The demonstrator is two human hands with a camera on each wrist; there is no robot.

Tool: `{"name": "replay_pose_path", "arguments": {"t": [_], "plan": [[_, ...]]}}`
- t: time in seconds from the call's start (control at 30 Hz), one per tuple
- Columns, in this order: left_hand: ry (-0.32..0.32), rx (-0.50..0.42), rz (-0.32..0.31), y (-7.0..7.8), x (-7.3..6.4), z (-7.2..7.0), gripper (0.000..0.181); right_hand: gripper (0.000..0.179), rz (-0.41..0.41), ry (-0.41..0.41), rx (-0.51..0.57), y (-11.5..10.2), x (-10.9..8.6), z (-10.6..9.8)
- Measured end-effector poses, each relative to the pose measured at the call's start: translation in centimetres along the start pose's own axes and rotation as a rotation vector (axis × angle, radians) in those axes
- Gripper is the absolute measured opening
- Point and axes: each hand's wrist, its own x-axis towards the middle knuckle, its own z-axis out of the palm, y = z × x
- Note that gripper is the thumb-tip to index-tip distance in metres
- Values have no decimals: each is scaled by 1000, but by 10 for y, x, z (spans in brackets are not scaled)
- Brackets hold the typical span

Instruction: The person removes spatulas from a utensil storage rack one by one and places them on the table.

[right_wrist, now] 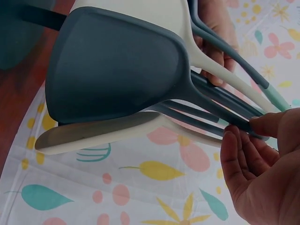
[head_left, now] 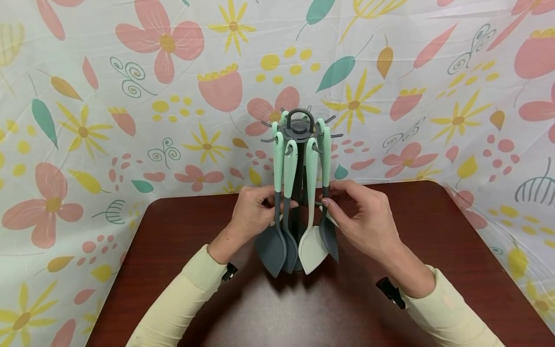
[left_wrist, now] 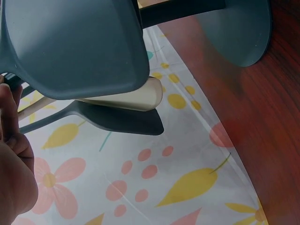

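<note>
While a dark grey utensil stand with a looped top and radiating hooks (head_left: 299,128) is set upright on a glossy reddish-brown table (head_left: 195,289), it is flanked by two bare hands. By the right hand (head_left: 368,219), a dark grey, broad-bladed turner with a mint-green handle (head_left: 330,238) is pinched at its shaft between thumb and fingers, its handle being hung at the stand's right side. The left hand (head_left: 251,209) is placed at the opposite side, its fingers passed behind the shafts of a dark grey, pointed-looking turner (head_left: 273,248) and a narrower dark grey utensil (head_left: 291,246); what is grasped there, if anything, cannot be told.

Between these and the pinched turner, a cream-bladed turner with a mint-green handle (head_left: 314,248) is hung at the front. Behind the stand, a white cloth printed with pink, yellow and teal flowers and leaves (head_left: 173,106) is spread. The forearms are covered by pale cream sleeves (head_left: 186,294).
</note>
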Motion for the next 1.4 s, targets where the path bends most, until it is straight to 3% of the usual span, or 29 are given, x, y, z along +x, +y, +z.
{"name": "replay_pose_path", "arguments": {"t": [1.4], "plan": [[2,9,-16,0,-1,1,21,26,57,-13,-2,-1,-2,-9]]}}
